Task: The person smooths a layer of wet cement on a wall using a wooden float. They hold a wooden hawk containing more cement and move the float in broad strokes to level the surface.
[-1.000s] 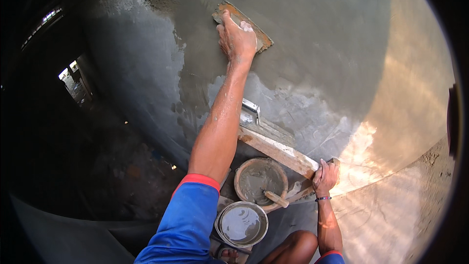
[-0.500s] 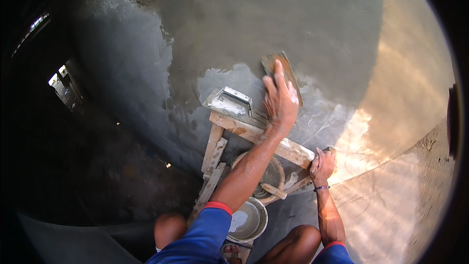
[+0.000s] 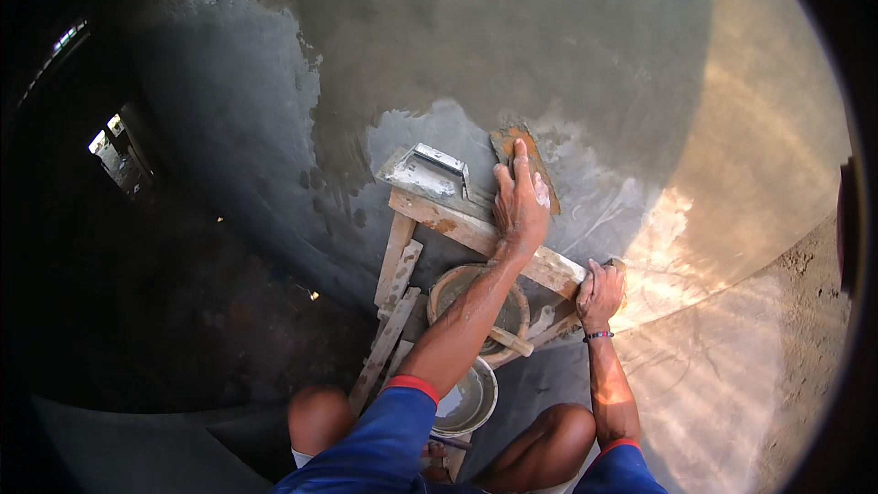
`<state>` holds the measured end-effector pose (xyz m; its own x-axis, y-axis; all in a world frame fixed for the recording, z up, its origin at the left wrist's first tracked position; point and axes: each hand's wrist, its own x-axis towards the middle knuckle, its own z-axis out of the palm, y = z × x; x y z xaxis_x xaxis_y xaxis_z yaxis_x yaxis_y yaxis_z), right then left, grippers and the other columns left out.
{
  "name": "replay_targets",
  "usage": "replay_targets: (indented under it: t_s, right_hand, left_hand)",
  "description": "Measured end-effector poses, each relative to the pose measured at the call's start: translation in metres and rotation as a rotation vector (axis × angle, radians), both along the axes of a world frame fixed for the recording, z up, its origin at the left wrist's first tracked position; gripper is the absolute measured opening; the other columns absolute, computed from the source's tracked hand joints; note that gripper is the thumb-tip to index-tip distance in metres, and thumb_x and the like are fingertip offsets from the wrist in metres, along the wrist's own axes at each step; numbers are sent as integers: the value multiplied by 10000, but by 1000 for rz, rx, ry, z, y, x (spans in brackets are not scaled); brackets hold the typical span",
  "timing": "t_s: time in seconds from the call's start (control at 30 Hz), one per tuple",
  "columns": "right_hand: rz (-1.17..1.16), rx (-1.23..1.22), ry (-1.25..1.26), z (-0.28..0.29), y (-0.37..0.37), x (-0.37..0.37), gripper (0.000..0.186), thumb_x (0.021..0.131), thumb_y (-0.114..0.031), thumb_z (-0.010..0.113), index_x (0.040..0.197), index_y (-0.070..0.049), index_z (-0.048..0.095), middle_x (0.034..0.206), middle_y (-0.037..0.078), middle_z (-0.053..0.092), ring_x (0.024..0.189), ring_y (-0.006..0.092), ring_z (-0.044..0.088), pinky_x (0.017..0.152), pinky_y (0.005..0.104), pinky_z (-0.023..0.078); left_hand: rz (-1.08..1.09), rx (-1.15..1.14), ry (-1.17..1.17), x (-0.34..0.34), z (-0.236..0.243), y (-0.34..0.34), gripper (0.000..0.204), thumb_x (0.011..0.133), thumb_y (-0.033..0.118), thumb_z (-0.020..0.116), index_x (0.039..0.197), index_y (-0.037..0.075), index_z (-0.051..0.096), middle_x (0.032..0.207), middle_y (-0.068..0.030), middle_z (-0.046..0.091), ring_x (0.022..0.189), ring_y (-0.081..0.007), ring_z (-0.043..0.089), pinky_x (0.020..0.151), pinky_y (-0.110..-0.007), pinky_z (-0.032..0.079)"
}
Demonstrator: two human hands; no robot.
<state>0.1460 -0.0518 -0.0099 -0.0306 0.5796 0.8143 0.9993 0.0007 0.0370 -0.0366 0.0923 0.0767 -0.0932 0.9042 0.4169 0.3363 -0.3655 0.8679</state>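
Note:
My left hand presses a flat, rust-brown plastering blade against the wet grey wall. Its index finger lies stretched along the blade; any handle is hidden beneath the palm. Below, my right hand grips the right end of a wooden trestle bench, its fingers bent over the edge. A plastering trowel with a bracket handle lies on the bench's left end, to the left of my left hand. Grey-white smears mark my fingers.
Under the bench stands a round tub with a wooden stick across its rim. A bucket of greyish liquid is nearer me, between my knees. Wooden bench legs slant at the left. Sunlit plaster curves away right.
My left hand and the blade have slid down the wall, closer to the bench. My right hand keeps its hold on the bench end. The view has shifted slightly.

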Motion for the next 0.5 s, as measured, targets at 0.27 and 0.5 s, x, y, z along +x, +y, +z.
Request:
replay_targets:
  t_s: [0.27,0.5]
  right_hand:
    - [-23,-25,15,4,6,-9,256,836,-111,607,1074,-102,701,853,93,546,812,306,531,729,434,433]
    - [-14,-16,12,0,-1,-2,269,833,-114,609,1085,-101,702,857,95,548,821,310,535,735,434,434]
  left_hand:
    - [192,190,-63,-28,56,40,681,939,103,639,1547,50,336,1091,-191,506,871,-335,608,770,-438,512]
    - [-2,-82,-96,11,-22,-11,692,942,100,633,1561,90,326,1118,-212,510,982,-374,606,822,-458,501]
